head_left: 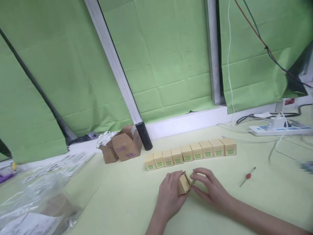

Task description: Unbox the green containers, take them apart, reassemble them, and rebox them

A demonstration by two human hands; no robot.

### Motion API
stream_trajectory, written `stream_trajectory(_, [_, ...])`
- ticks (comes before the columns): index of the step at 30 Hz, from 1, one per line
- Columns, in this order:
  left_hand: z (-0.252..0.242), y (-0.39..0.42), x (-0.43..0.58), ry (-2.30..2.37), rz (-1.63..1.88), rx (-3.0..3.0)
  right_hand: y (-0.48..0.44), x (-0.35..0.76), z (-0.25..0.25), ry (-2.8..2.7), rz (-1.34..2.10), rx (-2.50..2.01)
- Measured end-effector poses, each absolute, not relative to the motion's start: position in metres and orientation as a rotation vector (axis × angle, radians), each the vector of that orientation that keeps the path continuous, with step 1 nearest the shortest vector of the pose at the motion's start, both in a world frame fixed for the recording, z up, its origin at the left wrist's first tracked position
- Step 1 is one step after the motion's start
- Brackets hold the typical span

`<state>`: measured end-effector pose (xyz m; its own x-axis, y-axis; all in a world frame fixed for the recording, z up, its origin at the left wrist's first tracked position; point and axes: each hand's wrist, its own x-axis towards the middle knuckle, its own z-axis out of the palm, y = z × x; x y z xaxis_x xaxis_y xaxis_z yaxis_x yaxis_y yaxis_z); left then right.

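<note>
A small brown cardboard box [184, 185] is held just above the table, its end flap open toward the right. My left hand [170, 192] wraps round the box from the left. With thumb and fingertips, my right hand [210, 187] grips the flap at the box's right end. What is inside the box cannot be made out. Behind my hands stands a row of several small boxes [187, 153] of the same kind, each with a green and white label on its front.
A thin tool with a red middle [248, 176] lies to the right. At the back are an open carton [126, 145], a black cylinder [144, 136] and a power strip [281, 130] with cables. Clear plastic bags [46, 199] and papers [61, 166] cover the left side.
</note>
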<state>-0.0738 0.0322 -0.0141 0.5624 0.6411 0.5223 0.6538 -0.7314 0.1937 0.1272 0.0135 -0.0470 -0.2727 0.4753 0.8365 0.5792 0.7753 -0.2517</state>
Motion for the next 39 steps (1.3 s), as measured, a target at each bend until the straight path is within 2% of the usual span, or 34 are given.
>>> stream_trajectory(7, [-0.026,0.032,-0.071,-1.073,-1.048,-2.781,0.014,0.125,-0.041,-2.215,0.029,-0.910])
stream_trajectory(17, [-0.025,0.031,-0.069,-1.029,-0.991,-2.838,0.016,0.126,-0.046,-2.065,-0.012,-0.878])
stream_trajectory(23, [-0.027,0.030,-0.068,-0.923,-1.080,-2.857,0.013,0.123,-0.046,-2.215,0.113,-0.883])
stream_trajectory(26, [-0.026,0.029,-0.069,-0.963,-1.091,-2.825,0.009,0.121,-0.048,-2.290,0.287,-0.864])
stream_trajectory(29, [-0.023,0.035,-0.081,-1.045,-1.083,-2.790,0.017,0.121,-0.042,-2.160,0.384,-0.999])
stream_trajectory(33, [-0.014,0.057,-0.120,-1.434,-1.668,-2.295,0.063,0.132,-0.016,-2.053,0.054,-1.297])
stream_trajectory(35, [-0.011,0.070,-0.143,-1.609,-1.918,-1.936,0.093,0.138,-0.002,-2.121,-0.003,-1.296])
stream_trajectory(39, [-0.016,0.090,-0.177,-1.797,-2.083,-1.552,0.134,0.140,0.010,-2.235,-0.034,-1.265])
